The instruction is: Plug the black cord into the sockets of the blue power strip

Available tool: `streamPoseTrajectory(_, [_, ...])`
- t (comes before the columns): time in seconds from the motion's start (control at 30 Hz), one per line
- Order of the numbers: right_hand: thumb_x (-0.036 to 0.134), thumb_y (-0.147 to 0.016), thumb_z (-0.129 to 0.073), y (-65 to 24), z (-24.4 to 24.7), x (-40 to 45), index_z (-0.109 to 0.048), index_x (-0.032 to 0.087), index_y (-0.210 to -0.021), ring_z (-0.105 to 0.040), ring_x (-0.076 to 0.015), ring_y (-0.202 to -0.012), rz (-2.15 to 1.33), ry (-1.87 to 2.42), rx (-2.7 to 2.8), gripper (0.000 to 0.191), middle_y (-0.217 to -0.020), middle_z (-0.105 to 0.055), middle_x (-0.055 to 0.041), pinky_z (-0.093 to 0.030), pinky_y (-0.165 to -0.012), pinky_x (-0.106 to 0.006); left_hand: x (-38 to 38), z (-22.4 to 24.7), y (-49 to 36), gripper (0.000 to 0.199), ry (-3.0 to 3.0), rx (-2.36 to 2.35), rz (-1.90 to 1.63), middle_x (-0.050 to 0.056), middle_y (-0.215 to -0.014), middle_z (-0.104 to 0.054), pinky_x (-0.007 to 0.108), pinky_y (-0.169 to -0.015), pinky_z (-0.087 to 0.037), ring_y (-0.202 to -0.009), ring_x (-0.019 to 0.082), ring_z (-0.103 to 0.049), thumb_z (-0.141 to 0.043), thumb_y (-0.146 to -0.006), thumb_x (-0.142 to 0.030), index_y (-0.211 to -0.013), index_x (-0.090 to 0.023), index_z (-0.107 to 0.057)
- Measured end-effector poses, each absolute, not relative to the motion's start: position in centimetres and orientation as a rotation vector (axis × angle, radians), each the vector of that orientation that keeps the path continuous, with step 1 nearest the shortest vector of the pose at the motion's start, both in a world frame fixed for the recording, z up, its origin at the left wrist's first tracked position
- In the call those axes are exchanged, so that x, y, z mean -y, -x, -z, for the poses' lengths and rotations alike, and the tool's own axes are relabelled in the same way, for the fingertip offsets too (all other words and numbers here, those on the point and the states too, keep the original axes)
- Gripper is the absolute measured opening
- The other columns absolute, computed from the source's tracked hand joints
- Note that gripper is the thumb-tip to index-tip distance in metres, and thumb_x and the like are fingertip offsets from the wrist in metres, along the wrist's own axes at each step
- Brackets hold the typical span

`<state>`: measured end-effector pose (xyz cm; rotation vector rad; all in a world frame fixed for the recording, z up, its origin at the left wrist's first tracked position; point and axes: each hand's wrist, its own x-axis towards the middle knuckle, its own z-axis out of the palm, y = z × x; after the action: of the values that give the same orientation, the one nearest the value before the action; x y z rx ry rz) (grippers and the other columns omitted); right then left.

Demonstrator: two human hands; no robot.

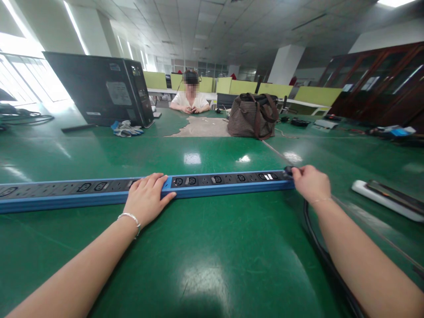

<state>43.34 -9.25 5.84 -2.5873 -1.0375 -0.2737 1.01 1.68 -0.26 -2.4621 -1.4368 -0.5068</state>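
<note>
As our open left grip (143,199) braces the power strip (212,191), our right grip (312,183) pinches the black cable end (288,170), calling for steadiness

Lighting and optical quality: the view is bright, with daylight entering far beyond and leftward of the left hand (147,194), where the windows (23,75) burn out to white. A ceiling light (395,2) glows far beyond the right hand (313,183). Glare spots mark the glossy tabletop (251,234) beyond the hands; a broader, softer reflection lies nearer than both. Distant detail is soft, pixelation masks one face, and wide-angle distortion leans outer uprights.
</note>
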Motion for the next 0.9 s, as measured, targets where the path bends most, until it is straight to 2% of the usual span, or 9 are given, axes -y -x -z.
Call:
streamPoseTrajectory(0.07, [0.034, -0.087, -0.04, -43.5, -7.7, 9.8, -0.056, 0.011, -0.103, -0.063, -0.0188, -0.067, 0.201, 2.381, 0.836, 0.032, -0.078, -0.068, -0.0132, -0.043, -0.063, -0.028, -1.7, 0.3, -1.0, 0.056, 2.461, 1.432, 0.509, 0.011, -0.129, -0.053, 0.045, -0.098, -0.033, -0.116, 0.029, -0.048, -0.038, -0.084, -0.055, -0.124, -0.017, -0.049])
streamPoseTrajectory(0.13, [0.035, -0.085, -0.043, -43.4, -9.2, 10.1, -0.054, 0.013, -0.105, -0.06, -0.0153, -0.056, 0.207, 2.303, 0.765, 0.032, -0.076, -0.068, -0.0099, -0.041, -0.057, -0.027, -1.7, 0.3, -1.0, 0.056, 2.462, 1.426, 0.51, 0.011, -0.129, -0.053, 0.045, -0.099, -0.033, -0.117, 0.029, -0.048, -0.038, -0.084, -0.055, -0.124, -0.017, -0.049])
streamPoseTrajectory(0.27, [0.042, -0.086, -0.037, -41.6, -9.3, 9.4, -0.059, 0.017, -0.073, -0.051, -0.0147, -0.047, 0.046, 2.4, 1.043, 0.036, -0.054, -0.058, -0.0058, -0.036, -0.054, -0.028, -1.7, 0.3, -0.9, 0.056, 2.458, 1.438, 0.507, 0.011, -0.13, -0.052, 0.045, -0.099, -0.033, -0.117, 0.029, -0.048, -0.039, -0.084, -0.054, -0.124, -0.017, -0.049])
streamPoseTrajectory(0.33, [0.041, -0.085, -0.04, -40.2, -8.1, 8.5, -0.059, 0.018, -0.075, -0.052, -0.0151, -0.051, -0.004, 2.37, 1.139, 0.032, -0.055, -0.057, -0.0032, -0.036, -0.055, -0.027, -1.6, 0.3, -1.0, 0.055, 2.455, 1.442, 0.498, 0.011, -0.129, -0.053, 0.045, -0.098, -0.033, -0.117, 0.029, -0.048, -0.039, -0.084, -0.054, -0.124, -0.017, -0.049])
streamPoseTrajectory(0.47, [0.04, -0.084, -0.041, -38.2, -5.7, 7.0, -0.056, 0.02, -0.104, -0.056, -0.0176, -0.063, 0.052, 2.237, 1.345, 0.032, -0.068, -0.062, -0.0022, -0.037, -0.059, -0.026, -1.6, 0.2, -1.1, 0.055, 2.452, 1.438, 0.491, 0.011, -0.129, -0.053, 0.046, -0.097, -0.034, -0.116, 0.029, -0.049, -0.039, -0.084, -0.054, -0.124, -0.017, -0.049])
streamPoseTrajectory(0.63, [0.037, -0.085, -0.039, -37.1, -4.9, 6.4, -0.057, 0.023, -0.1, -0.06, -0.02, -0.076, 0.024, 2.232, 1.475, 0.027, -0.081, -0.065, -0.0044, -0.039, -0.064, -0.026, -1.5, 0.2, -1.0, 0.056, 2.461, 1.448, 0.503, 0.011, -0.129, -0.053, 0.045, -0.098, -0.033, -0.116, 0.029, -0.048, -0.039, -0.084, -0.054, -0.124, -0.017, -0.049])
streamPoseTrajectory(0.9, [0.04, -0.087, -0.034, -35.1, -5.2, 6.5, -0.054, 0.024, -0.108, -0.062, -0.0245, -0.076, 0.108, 2.469, 1.471, 0.033, -0.085, -0.067, -0.0081, -0.04, -0.065, -0.031, -1.5, 0.1, -1.1, 0.056, 2.455, 1.45, 0.491, 0.011, -0.13, -0.052, 0.044, -0.099, -0.033, -0.116, 0.028, -0.049, -0.038, -0.084, -0.055, -0.124, -0.017, -0.048])
